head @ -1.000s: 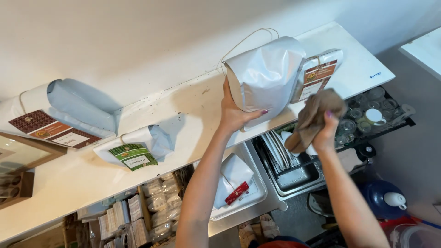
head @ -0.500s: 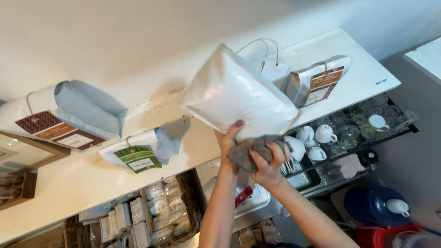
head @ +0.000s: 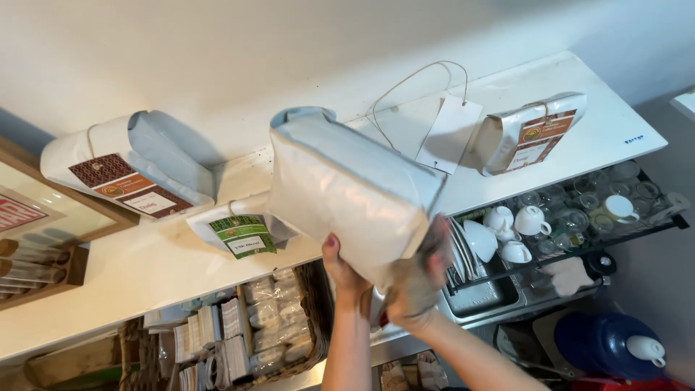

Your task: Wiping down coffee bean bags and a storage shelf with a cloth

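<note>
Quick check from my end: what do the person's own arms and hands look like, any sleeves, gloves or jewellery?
Both forearms are bare, with no sleeves in view. The left hand wears no glove and its thumbnail carries dark polish. The right hand is blurred, so rings or nail colour cannot be told there. No watch or bracelet shows on either wrist.

Two bare forearms, sleeveless; dark-polished thumbnail on left hand [head: 346, 269].

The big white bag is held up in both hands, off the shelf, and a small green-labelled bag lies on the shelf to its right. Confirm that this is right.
One detail is wrong. The head view shows the big white bag held up by the left hand and right hand, off the shelf, but the small green-labelled bag lies to its left, not its right.
</note>
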